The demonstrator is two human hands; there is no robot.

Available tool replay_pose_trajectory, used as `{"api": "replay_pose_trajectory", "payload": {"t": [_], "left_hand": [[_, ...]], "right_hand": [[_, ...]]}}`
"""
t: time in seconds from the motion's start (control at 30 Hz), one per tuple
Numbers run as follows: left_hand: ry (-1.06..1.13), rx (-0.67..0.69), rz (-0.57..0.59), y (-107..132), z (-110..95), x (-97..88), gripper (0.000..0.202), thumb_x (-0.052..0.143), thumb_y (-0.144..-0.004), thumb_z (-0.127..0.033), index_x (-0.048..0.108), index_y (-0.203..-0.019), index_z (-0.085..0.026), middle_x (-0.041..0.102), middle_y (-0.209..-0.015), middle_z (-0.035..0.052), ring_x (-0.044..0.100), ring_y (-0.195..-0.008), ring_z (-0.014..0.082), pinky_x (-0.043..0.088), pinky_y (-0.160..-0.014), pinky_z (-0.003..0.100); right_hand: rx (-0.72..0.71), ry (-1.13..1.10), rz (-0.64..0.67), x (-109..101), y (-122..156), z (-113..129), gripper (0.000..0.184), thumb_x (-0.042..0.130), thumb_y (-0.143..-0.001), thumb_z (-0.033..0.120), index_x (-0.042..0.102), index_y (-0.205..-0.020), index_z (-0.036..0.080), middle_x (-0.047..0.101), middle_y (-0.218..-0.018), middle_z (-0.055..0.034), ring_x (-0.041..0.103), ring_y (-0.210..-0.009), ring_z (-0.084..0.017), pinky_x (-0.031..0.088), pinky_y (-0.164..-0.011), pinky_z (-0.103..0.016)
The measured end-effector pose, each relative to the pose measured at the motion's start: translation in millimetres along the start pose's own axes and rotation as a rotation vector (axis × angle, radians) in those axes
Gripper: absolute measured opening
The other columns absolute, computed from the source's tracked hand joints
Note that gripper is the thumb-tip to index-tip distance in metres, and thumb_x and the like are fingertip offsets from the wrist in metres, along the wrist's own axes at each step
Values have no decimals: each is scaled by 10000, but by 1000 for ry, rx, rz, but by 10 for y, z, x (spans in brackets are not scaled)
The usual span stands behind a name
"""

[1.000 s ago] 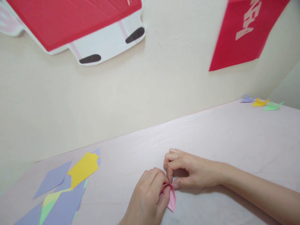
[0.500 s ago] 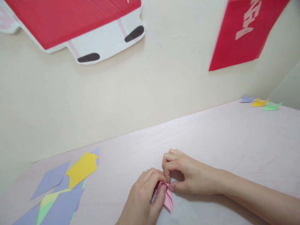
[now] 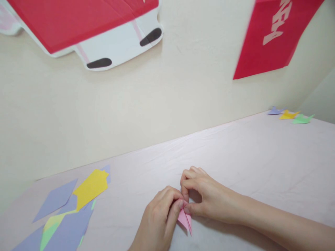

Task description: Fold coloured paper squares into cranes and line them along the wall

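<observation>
A small folded pink paper piece point(image 3: 184, 219) rests on the pale pink table cover point(image 3: 248, 164), its pointed tip toward me. My left hand point(image 3: 159, 219) pinches its top from the left with thumb and fingers closed. My right hand point(image 3: 202, 197) pinches the same top from the right, fingers curled. Both hands meet over the paper near the bottom middle of the view, hiding most of its upper part.
Flat folded paper shapes in purple point(image 3: 56, 199), yellow point(image 3: 91, 187) and green lie at the left front. Three small folded figures, purple point(image 3: 274, 111), yellow point(image 3: 288, 114) and green point(image 3: 302, 119), sit far right by the wall. Red paper sheets point(image 3: 272, 38) hang on the cream wall.
Both hands stayed on the pink paper and shifted slightly left. The paper's folded flaps have been pressed narrower, and its visible tip is smaller now.
</observation>
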State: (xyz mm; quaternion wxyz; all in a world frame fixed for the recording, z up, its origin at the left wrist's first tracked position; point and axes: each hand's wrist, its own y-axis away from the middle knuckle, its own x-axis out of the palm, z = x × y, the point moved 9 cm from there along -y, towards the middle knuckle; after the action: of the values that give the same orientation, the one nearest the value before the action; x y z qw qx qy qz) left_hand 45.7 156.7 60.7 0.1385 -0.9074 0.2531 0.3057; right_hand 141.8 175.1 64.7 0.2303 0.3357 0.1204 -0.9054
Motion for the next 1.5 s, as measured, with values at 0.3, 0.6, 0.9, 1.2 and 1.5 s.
{"api": "replay_pose_trajectory", "payload": {"t": [0.3, 0.6, 0.9, 1.2, 1.5], "left_hand": [[-35, -79, 13, -4, 34, 18, 118, 524, -945, -298, 565, -878, -210, 634, -903, 21, 598, -861, 181, 424, -771, 262], [45, -90, -39, -6, 83, 14, 209, 433, -986, -284, 549, -828, -213, 629, -880, 12, 599, -833, 163, 415, -756, 255], [91, -73, -40, -32, 72, 18, 241, 431, -989, -316, 540, -802, -211, 613, -851, 20, 582, -804, 172, 424, -738, 278], [553, -358, -361, 131, 275, -61, 590, 629, -857, -455, 395, -1345, -220, 474, -1413, 145, 537, -1230, 251, 417, -1024, 384], [970, -407, -75, 35, 145, 275, 430, 682, -844, -466, 614, -1115, -138, 681, -1062, 121, 646, -948, 231, 510, -776, 296]], "right_hand": [[-9, -7, -35, 13, -24, -14, 239, 811, -730, 157, 582, -665, 176, 571, -823, 14, 483, -874, -185, 365, -805, -320], [-19, -4, 16, 3, -30, -10, 191, 776, -784, 202, 598, -717, 184, 578, -855, 14, 490, -897, -187, 371, -821, -328], [-92, 43, 11, 16, -8, 29, 187, 736, -826, 221, 580, -729, 186, 578, -862, 2, 493, -873, -189, 378, -814, -335], [-185, -133, -243, -224, 35, 136, 160, 586, -875, 92, 508, -787, 200, 563, -830, -13, 484, -828, -188, 385, -755, -316], [-236, -74, -293, -231, 68, 208, 135, 519, -819, 102, 461, -757, 207, 540, -771, -16, 462, -784, -193, 356, -704, -318]]}}
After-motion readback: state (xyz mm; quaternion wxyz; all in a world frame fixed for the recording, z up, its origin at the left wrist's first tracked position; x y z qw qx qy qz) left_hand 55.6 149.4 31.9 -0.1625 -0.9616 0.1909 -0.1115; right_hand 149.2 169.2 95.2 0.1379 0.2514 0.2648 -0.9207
